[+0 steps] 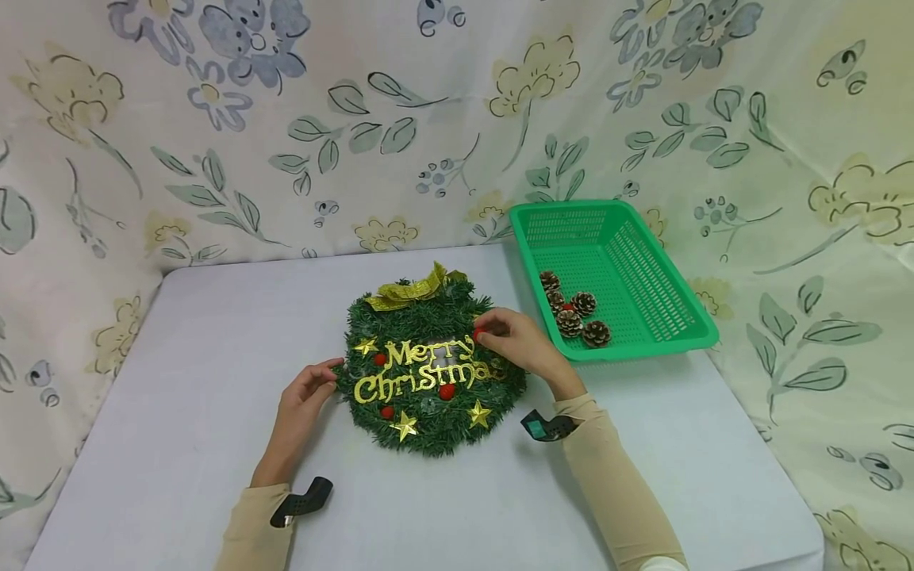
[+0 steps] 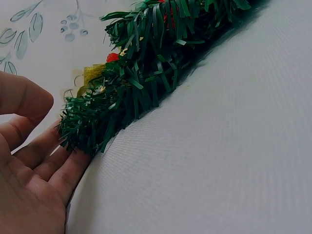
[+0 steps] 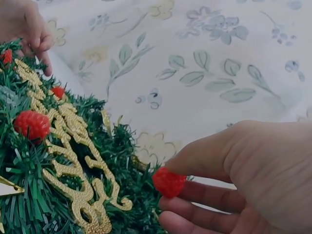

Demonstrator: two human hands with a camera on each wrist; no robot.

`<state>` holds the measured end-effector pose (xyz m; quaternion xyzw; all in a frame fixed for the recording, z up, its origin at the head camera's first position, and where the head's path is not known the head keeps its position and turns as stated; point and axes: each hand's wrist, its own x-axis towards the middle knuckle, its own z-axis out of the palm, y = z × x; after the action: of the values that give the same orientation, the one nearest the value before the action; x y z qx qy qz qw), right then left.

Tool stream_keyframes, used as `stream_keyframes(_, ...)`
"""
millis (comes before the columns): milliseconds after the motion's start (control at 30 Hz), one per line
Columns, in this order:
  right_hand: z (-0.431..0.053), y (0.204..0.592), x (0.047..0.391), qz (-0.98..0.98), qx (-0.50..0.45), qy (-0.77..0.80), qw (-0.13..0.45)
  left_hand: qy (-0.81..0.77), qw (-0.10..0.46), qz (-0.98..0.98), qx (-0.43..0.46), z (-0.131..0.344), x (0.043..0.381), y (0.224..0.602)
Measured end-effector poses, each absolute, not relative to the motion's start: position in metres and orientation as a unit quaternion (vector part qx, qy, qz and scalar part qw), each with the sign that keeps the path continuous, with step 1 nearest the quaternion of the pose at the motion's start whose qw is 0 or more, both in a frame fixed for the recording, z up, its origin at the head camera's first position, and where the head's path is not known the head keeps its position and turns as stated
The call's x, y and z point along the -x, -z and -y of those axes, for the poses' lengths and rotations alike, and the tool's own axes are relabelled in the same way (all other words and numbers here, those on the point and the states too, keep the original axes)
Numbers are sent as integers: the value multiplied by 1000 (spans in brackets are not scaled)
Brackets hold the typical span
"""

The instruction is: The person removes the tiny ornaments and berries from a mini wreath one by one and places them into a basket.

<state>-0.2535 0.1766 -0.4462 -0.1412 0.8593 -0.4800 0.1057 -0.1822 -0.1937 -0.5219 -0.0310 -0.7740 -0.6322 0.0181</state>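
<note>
A green Christmas wreath [image 1: 435, 428] lies flat on the table, bearing gold "Merry Christmas" lettering [image 1: 400, 385], gold stars [image 1: 405, 426], a gold bow [image 1: 410, 295] and several red berries [image 3: 31, 125]. My right hand [image 1: 524, 345] pinches a bumpy red berry [image 3: 168, 182] between thumb and fingers at the wreath's upper right side. At the left rim, the fingertips of my left hand [image 1: 303, 400] touch the green sprigs. In the left wrist view its thumb [image 2: 29, 97] stands apart from the wreath [image 2: 117, 107].
A green plastic basket [image 1: 643, 305] stands at the back right, with several pine cones [image 1: 596, 334] and a bit of red among them in its near left corner. The table [image 1: 214, 341] has a white cover. Behind it hangs a flowered cloth [image 1: 457, 151].
</note>
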Motion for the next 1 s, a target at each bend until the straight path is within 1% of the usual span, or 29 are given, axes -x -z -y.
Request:
stream_keyframes(300,-178,438,251,-852,150,492,92,635,17,772,28,194,183,523)
stream_keyframes(467,-181,436,250,-850,167,495,69,639,17,769,31,194,183,523)
stream_keyframes(667,-184,428,248,-850,165,498,52,640,15,768,28,193,183,521)
stream_keyframes(1000,-190,416,244,-848,148,506,55,638,9,769,23,193,181,520)
